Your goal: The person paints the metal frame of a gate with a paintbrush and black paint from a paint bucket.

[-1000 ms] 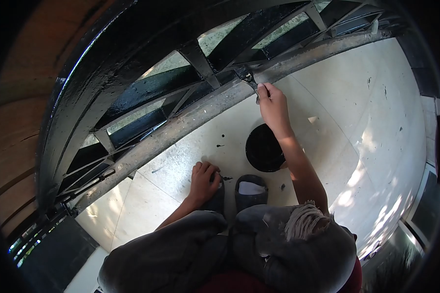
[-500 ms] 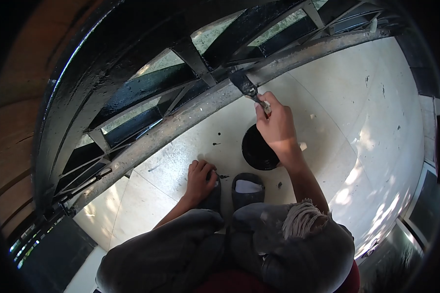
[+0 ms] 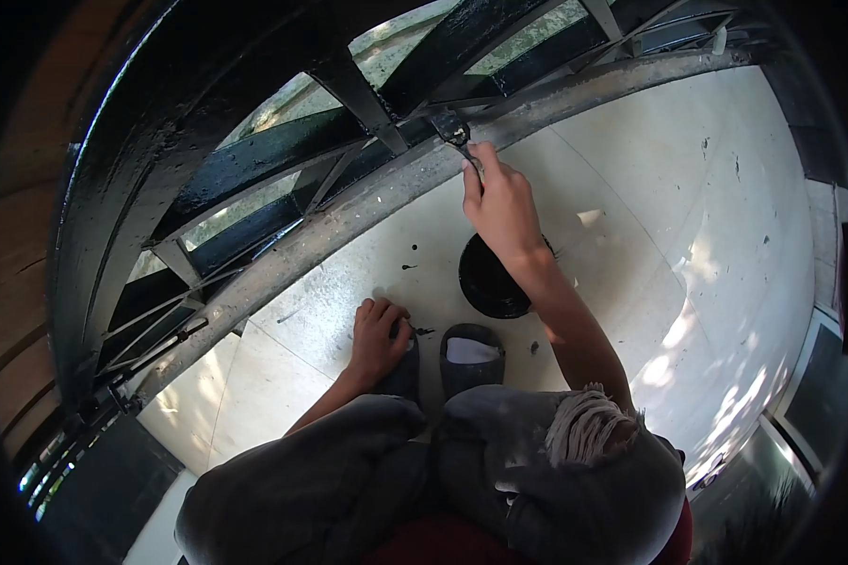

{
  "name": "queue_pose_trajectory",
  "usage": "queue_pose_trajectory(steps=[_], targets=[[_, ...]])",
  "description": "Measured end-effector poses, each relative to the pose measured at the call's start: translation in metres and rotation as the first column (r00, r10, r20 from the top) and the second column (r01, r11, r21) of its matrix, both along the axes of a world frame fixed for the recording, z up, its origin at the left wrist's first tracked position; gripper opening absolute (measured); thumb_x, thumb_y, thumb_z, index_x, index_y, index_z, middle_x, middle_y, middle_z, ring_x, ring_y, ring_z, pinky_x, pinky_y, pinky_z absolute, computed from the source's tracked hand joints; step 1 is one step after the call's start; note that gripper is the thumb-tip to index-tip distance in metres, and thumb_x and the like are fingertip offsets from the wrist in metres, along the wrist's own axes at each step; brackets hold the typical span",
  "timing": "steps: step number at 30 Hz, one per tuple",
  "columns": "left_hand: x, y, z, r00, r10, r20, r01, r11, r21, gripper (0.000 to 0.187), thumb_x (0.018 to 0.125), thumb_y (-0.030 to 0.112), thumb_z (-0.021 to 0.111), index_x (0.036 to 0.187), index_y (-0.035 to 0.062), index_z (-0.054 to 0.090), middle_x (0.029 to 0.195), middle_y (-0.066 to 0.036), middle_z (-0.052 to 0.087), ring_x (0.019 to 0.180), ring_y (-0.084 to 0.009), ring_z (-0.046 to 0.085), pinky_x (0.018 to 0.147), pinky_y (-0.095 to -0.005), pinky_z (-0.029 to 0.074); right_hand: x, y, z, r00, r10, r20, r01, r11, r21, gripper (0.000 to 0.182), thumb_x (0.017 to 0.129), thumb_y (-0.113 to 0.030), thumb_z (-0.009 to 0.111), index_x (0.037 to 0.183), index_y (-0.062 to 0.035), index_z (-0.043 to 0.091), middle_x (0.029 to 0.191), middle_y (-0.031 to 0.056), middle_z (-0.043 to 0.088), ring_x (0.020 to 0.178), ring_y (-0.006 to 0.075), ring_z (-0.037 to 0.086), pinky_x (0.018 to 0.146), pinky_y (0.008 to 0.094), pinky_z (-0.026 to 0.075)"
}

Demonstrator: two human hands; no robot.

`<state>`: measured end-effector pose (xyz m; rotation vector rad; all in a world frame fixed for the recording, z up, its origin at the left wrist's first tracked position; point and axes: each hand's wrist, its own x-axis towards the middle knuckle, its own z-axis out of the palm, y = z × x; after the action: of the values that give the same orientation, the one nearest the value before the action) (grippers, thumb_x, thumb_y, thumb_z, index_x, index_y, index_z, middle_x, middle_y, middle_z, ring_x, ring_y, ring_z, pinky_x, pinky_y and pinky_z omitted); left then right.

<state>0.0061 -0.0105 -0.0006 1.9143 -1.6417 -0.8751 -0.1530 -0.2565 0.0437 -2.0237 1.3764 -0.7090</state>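
Note:
My right hand (image 3: 507, 209) is closed round the handle of a paintbrush (image 3: 453, 128). The brush is coated in black paint, and its bristle end reaches the lower part of the black metal gate (image 3: 287, 143), just above the rail. Below my right forearm sits a black paint container (image 3: 485, 282), partly covered by the arm. My left hand (image 3: 377, 337) hangs beside my left slipper (image 3: 403, 372), fingers loosely bent and somewhat apart, with nothing seen in them. Whether it touches the slipper I cannot make out.
A worn, paint-spotted rail (image 3: 349, 224) runs diagonally under the gate. Pale floor tiles (image 3: 631, 217) carry black paint drips. My right slipper (image 3: 472, 360) is close to the container. Brown wooden panels (image 3: 14, 245) stand at the far left.
My right hand has moved up and slightly left with the paintbrush, bringing the bristles from the rail's edge in against the gate's lower bars. My left hand has barely moved.

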Motion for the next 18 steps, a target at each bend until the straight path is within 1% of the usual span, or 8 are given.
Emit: queue_pose_trajectory(steps=[3, 5, 7, 9, 10, 13, 14, 18], targets=[[0.004, -0.003, -0.001, 1.0, -0.027, 0.014, 0.027, 0.999, -0.018, 0.01, 0.083, 0.007, 0.065, 0.093, 0.0073, 0.067, 0.093, -0.009, 0.059, 0.09, -0.0309, 0.053, 0.083, -0.0433, 0.042, -0.006, 0.007, 0.001, 0.993, -0.011, -0.118, 0.01, 1.0, -0.012, 0.018, 0.095, -0.007, 0.062, 0.112, -0.0018, 0.059, 0.087, 0.0269, 0.069, 0.076, 0.0423, 0.069, 0.064, 0.0469, 0.053], [0.003, 0.001, 0.0, 1.0, -0.018, 0.002, 0.018, 1.0, -0.009, 0.01, 0.083, 0.007, 0.065, 0.092, 0.0071, 0.067, 0.093, -0.009, 0.059, 0.09, -0.0313, 0.053, 0.084, -0.0438, 0.042, -0.012, 0.017, 0.031, 0.992, -0.011, -0.129, 0.039, 0.974, 0.221, 0.017, 0.094, -0.006, 0.061, 0.11, 0.0001, 0.059, 0.083, 0.0272, 0.069, 0.074, 0.0437, 0.068, 0.063, 0.048, 0.053], [0.002, -0.002, 0.0, 1.0, -0.003, 0.003, 0.003, 1.0, -0.016, 0.01, 0.083, 0.007, 0.065, 0.092, 0.0071, 0.067, 0.093, -0.009, 0.059, 0.09, -0.0313, 0.053, 0.084, -0.0437, 0.042, -0.006, 0.013, 0.033, 0.997, -0.001, -0.081, 0.017, 0.98, 0.199, 0.014, 0.094, -0.008, 0.06, 0.106, -0.0013, 0.059, 0.072, 0.0272, 0.066, 0.075, 0.0454, 0.068, 0.067, 0.0528, 0.053], [-0.001, 0.001, 0.0, 1.0, 0.008, -0.001, -0.008, 1.0, -0.013, 0.01, 0.082, 0.007, 0.065, 0.092, 0.0071, 0.067, 0.093, -0.009, 0.059, 0.09, -0.0314, 0.053, 0.084, -0.0437, 0.042, 0.007, -0.006, 0.016, 0.999, -0.008, 0.051, 0.01, 0.999, -0.038, 0.016, 0.093, -0.009, 0.061, 0.107, -0.0007, 0.059, 0.072, 0.0266, 0.067, 0.075, 0.0462, 0.068, 0.067, 0.0529, 0.053], [0.0, -0.001, -0.001, 1.0, 0.004, -0.002, -0.004, 1.0, -0.018, 0.009, 0.082, 0.007, 0.065, 0.092, 0.0071, 0.067, 0.093, -0.009, 0.059, 0.09, -0.0313, 0.054, 0.083, -0.0436, 0.042, 0.008, -0.013, 0.009, 0.998, -0.039, -0.055, 0.04, 0.999, 0.015, 0.017, 0.094, -0.011, 0.063, 0.108, -0.0012, 0.061, 0.077, 0.0244, 0.069, 0.071, 0.0441, 0.067, 0.063, 0.048, 0.052], [0.002, -0.004, 0.001, 1.0, -0.016, 0.003, 0.016, 1.0, -0.016, 0.01, 0.082, 0.007, 0.065, 0.092, 0.0069, 0.067, 0.093, -0.009, 0.059, 0.09, -0.0313, 0.054, 0.084, -0.0434, 0.042, -0.006, -0.002, 0.008, 0.995, -0.066, -0.069, 0.07, 0.997, 0.044, 0.017, 0.095, -0.011, 0.063, 0.108, -0.0009, 0.061, 0.081, 0.0233, 0.07, 0.071, 0.0442, 0.067, 0.064, 0.0478, 0.052], [0.003, -0.002, 0.001, 1.0, -0.016, 0.008, 0.016, 1.0, -0.021, 0.01, 0.082, 0.006, 0.065, 0.092, 0.0067, 0.067, 0.093, -0.009, 0.059, 0.09, -0.0314, 0.054, 0.084, -0.0436, 0.042, -0.013, 0.005, 0.018, 0.988, -0.087, -0.127, 0.105, 0.984, 0.142, 0.018, 0.095, -0.012, 0.063, 0.109, -0.001, 0.061, 0.082, 0.0224, 0.071, 0.072, 0.0444, 0.067, 0.064, 0.0484, 0.052], [0.001, 0.0, 0.001, 1.0, 0.001, 0.007, -0.001, 1.0, -0.028, 0.011, 0.082, 0.006, 0.065, 0.093, 0.0065, 0.067, 0.093, -0.009, 0.059, 0.09, -0.0317, 0.054, 0.084, -0.044, 0.042, -0.009, 0.005, 0.029, 0.998, -0.06, 0.021, 0.056, 0.985, 0.16, 0.019, 0.095, -0.013, 0.064, 0.109, -0.0014, 0.061, 0.079, 0.0229, 0.069, 0.072, 0.0437, 0.067, 0.065, 0.0458, 0.052]])
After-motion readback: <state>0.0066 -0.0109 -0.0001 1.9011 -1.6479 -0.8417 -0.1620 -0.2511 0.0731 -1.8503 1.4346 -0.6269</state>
